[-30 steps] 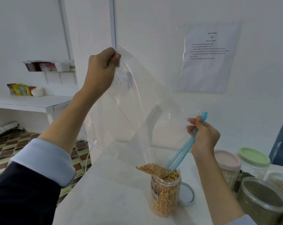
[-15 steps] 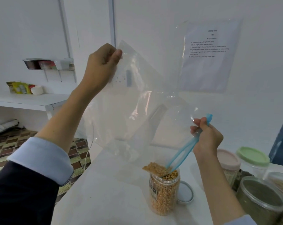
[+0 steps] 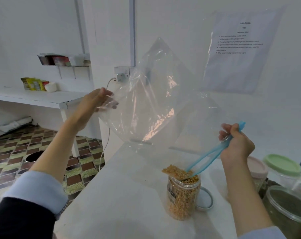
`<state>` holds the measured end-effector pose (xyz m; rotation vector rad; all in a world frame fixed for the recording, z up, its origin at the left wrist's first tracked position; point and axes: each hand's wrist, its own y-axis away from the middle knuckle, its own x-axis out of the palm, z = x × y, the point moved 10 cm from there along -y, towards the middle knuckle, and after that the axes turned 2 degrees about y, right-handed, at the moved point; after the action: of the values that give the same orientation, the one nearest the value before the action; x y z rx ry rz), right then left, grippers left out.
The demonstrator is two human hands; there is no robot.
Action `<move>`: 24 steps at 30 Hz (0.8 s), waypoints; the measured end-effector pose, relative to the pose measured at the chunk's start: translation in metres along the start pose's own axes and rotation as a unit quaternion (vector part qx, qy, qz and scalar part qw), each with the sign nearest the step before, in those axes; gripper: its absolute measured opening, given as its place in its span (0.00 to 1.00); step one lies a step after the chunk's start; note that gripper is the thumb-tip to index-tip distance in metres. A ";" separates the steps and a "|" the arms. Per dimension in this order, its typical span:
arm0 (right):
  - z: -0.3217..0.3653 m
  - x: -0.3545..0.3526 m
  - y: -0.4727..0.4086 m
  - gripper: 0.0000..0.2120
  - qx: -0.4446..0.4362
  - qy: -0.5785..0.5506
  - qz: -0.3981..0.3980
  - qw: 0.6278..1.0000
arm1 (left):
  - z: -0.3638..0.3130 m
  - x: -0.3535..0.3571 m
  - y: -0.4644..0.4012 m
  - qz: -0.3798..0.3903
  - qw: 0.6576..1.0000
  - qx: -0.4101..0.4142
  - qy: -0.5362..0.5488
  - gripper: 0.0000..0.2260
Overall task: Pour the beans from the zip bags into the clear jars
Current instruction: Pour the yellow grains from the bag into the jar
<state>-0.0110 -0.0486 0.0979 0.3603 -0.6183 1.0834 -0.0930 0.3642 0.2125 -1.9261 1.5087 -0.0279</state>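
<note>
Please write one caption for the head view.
Right hand tips zip bag of beans into jar.

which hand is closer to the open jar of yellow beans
Right. The right hand pinches the bag's blue zip just above the jar; the left hand is far up-left on the bag's side.

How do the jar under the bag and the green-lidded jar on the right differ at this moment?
The jar under the bag stands open, with a loose lid lying on the table beside it; the green-lidded jar is capped. The open jar is filled nearly to its rim with yellow beans and carries a label; the capped jar's contents cannot be made out. Both are clear, upright and on the white table.
</note>
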 end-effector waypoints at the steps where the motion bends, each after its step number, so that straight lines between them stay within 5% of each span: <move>1: 0.000 -0.001 0.000 0.13 -0.001 0.001 -0.003 1.000 | 0.015 0.005 0.006 0.018 0.999 -0.018 0.045 0.50; 4: 0.002 0.000 0.003 0.13 -0.003 0.005 -0.009 1.000 | 0.048 0.034 0.024 0.062 0.982 -0.065 0.167 0.51; 7: 0.002 -0.002 0.002 0.12 -0.004 -0.007 -0.021 1.000 | 0.068 0.049 0.034 0.008 0.943 -0.084 0.322 0.46; 12: -0.002 -0.006 0.002 0.12 -0.001 -0.011 -0.041 0.999 | 0.087 0.074 0.051 -0.119 0.798 -0.114 0.579 0.25; 14: -0.002 -0.008 0.003 0.12 -0.003 -0.016 -0.054 0.998 | 0.084 0.094 0.056 -0.107 0.771 -0.123 0.615 0.31; 19: 0.000 -0.012 0.002 0.13 -0.008 -0.034 -0.076 0.996 | 0.069 0.139 0.069 -0.021 0.767 -0.147 0.624 0.35; 24: -0.001 -0.014 0.003 0.12 -0.003 -0.029 -0.074 0.997 | 0.073 0.150 0.073 -0.076 0.774 -0.183 0.601 0.09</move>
<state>-0.0181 -0.0567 0.0878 0.4269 -0.6365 0.9312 -0.0761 0.2633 0.0620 -2.4756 2.2058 -1.3722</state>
